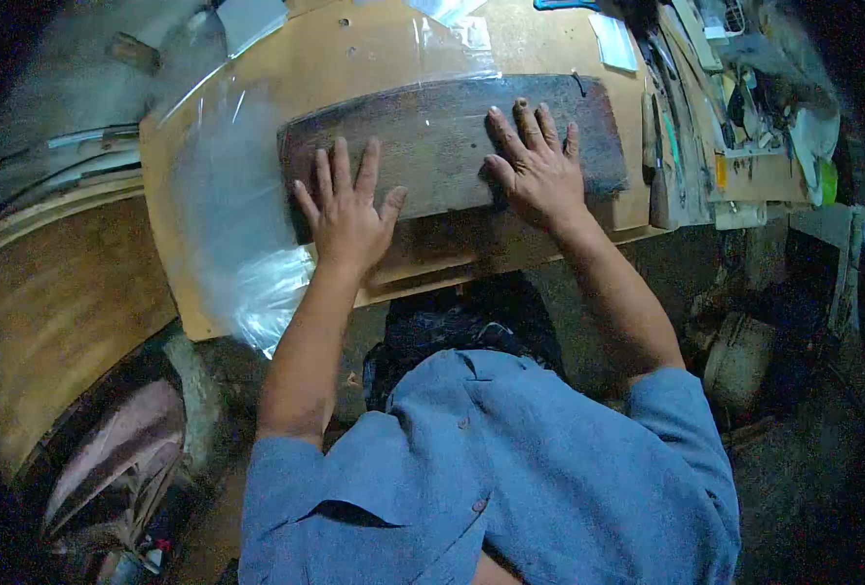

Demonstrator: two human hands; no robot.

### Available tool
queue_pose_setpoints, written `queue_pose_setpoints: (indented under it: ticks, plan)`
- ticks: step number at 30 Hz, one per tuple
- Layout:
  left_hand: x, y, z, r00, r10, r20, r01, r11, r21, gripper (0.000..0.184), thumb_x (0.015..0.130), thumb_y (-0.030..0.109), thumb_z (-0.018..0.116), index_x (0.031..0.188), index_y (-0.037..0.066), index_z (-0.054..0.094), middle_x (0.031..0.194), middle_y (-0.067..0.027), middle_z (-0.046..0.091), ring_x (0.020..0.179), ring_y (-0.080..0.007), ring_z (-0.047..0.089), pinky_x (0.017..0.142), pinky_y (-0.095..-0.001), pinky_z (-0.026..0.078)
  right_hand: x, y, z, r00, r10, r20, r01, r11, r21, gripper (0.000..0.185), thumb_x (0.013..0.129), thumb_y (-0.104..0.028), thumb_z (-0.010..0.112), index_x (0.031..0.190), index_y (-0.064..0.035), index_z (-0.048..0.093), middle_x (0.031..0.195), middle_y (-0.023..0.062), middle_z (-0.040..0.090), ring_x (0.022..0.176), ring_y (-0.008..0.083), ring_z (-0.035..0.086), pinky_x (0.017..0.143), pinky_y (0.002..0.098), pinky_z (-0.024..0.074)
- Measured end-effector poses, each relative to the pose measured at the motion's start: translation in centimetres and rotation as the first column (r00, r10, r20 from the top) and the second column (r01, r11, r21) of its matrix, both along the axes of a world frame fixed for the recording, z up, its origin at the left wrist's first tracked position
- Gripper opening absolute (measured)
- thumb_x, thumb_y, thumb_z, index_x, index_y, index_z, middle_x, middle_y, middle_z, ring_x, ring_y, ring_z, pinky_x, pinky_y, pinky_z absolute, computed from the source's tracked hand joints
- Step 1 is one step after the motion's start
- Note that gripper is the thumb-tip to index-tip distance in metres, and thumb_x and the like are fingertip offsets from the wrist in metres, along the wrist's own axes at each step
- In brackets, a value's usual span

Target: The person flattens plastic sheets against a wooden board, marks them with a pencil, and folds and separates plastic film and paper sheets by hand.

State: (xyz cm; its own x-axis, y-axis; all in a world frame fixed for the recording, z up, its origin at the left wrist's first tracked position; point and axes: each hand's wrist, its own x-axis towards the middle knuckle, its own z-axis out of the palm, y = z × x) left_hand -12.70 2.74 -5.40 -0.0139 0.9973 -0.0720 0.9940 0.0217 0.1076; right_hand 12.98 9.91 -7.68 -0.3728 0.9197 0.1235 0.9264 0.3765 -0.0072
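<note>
A dark, worn wooden board [432,146] lies lengthwise on the yellowish tabletop [306,58], a small dark loop at its upper right corner. My left hand [347,210] rests palm down on the board's left part, fingers spread. On its right part my right hand [541,174] lies flat, fingers apart and thumb out to the side. Neither hand grips anything. Clear plastic sheeting [237,185] spreads over the table left of the board, and some of it hangs over the front edge. What lies under the board is hidden.
Along the table's right side sit long thin tools and strips [671,117], with a cluttered shelf [759,175] beyond them. White papers [613,42] lie near the back right. A wooden panel [72,283] stands at left, and a bag-like bundle [125,448] is below it.
</note>
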Motion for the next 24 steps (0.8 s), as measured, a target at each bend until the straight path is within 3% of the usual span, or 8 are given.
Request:
queue_pose_setpoints:
  ticks: [5, 7, 9, 11, 13, 15, 19, 24]
  plan:
    - [-0.3, -1.6, 0.4, 0.999, 0.010, 0.033, -0.012, 0.999, 0.038, 0.069, 0.092, 0.048, 0.046, 0.149, 0.020, 0.019, 0.155, -0.0186, 0.009, 0.141, -0.0411, 0.010, 0.107, -0.0646, 0.008, 1.9, -1.3, 1.6, 0.994, -0.026, -0.105, 0.036, 0.995, 0.088, 0.057, 0.088, -0.047, 0.053, 0.140, -0.0249, 0.042, 0.138, 0.0117, 0.046, 0.128, 0.0310, 0.042, 0.105, 0.0529, 0.0290]
    - [0.0, -2.8, 1.4, 1.000, 0.003, 0.021, -0.003, 1.000, 0.014, 0.069, 0.093, 0.048, 0.044, 0.150, 0.019, 0.018, 0.154, -0.0213, 0.008, 0.141, -0.0433, 0.009, 0.108, -0.0635, 0.009, 4.2, -2.1, 2.7, 0.906, -0.120, -0.406, 0.144, 0.989, 0.028, 0.056, 0.084, -0.036, 0.062, 0.134, -0.0163, 0.048, 0.127, 0.0134, 0.053, 0.117, 0.0318, 0.048, 0.101, 0.0457, 0.0355]
    - [0.2, -4.1, 2.2, 0.990, -0.022, 0.139, 0.013, 0.998, 0.063, 0.069, 0.093, 0.048, 0.043, 0.150, 0.018, 0.018, 0.154, -0.0229, 0.007, 0.140, -0.0445, 0.008, 0.109, -0.0611, 0.010, 7.2, -2.1, 2.5, 0.898, -0.080, -0.433, 0.161, 0.975, 0.154, 0.056, 0.081, -0.031, 0.068, 0.130, -0.0117, 0.051, 0.123, 0.0153, 0.054, 0.112, 0.0326, 0.050, 0.097, 0.0440, 0.0380]
    - [0.7, -5.0, 3.1, 0.985, -0.040, 0.166, 0.034, 0.999, 0.041, 0.069, 0.094, 0.051, 0.041, 0.149, 0.016, 0.020, 0.153, -0.0238, 0.006, 0.140, -0.0449, 0.008, 0.110, -0.0584, 0.011, 9.1, -2.3, 3.2, 0.805, -0.348, -0.480, 0.426, 0.903, 0.060, 0.051, 0.081, -0.030, 0.068, 0.124, -0.0084, 0.055, 0.121, 0.0171, 0.055, 0.110, 0.0331, 0.050, 0.095, 0.0444, 0.0380]
    - [1.3, -5.5, 3.5, 0.920, -0.113, 0.374, 0.073, 0.990, 0.118, 0.070, 0.094, 0.055, 0.038, 0.148, 0.014, 0.023, 0.153, -0.0239, 0.008, 0.140, -0.0443, 0.008, 0.111, -0.0559, 0.011, 11.0, -1.6, 2.4, 0.802, -0.363, -0.475, 0.444, 0.893, 0.067, 0.050, 0.080, -0.030, 0.070, 0.120, -0.0043, 0.056, 0.115, 0.0191, 0.058, 0.106, 0.0333, 0.054, 0.093, 0.0425, 0.0405]
    - [2.3, -6.0, 3.7, 0.919, -0.118, 0.375, 0.081, 0.990, 0.114, 0.069, 0.093, 0.056, 0.038, 0.147, 0.015, 0.026, 0.153, -0.0223, 0.010, 0.140, -0.0434, 0.009, 0.112, -0.0550, 0.010, 12.3, -1.0, 1.1, 0.575, -0.557, -0.598, 0.445, 0.827, -0.343, 0.050, 0.078, -0.031, 0.072, 0.116, -0.0013, 0.058, 0.106, 0.0197, 0.062, 0.098, 0.0335, 0.059, 0.087, 0.0393, 0.0453]
    - [4.4, -6.2, 4.5, 0.900, -0.138, 0.414, 0.110, 0.990, 0.090, 0.070, 0.092, 0.059, 0.036, 0.146, 0.015, 0.029, 0.153, -0.0201, 0.015, 0.141, -0.0412, 0.012, 0.112, -0.0522, 0.009, 13.5, -0.4, -0.6, 0.394, -0.558, -0.731, 0.362, 0.825, -0.434, 0.039, 0.078, -0.023, 0.072, 0.107, 0.0000, 0.062, 0.097, 0.0156, 0.067, 0.086, 0.0240, 0.064, 0.079, 0.0326, 0.0489]
    - [6.1, -5.8, 5.2, 0.852, -0.193, 0.487, 0.166, 0.981, 0.098, 0.069, 0.092, 0.057, 0.040, 0.143, 0.011, 0.035, 0.148, -0.0214, 0.027, 0.137, -0.0400, 0.023, 0.111, -0.0490, 0.017, 14.3, -0.7, 0.5, 0.328, -0.596, -0.733, 0.382, 0.793, -0.475, 0.030, 0.080, -0.018, 0.070, 0.103, 0.0004, 0.064, 0.092, 0.0117, 0.068, 0.082, 0.0169, 0.063, 0.075, 0.0296, 0.0494]
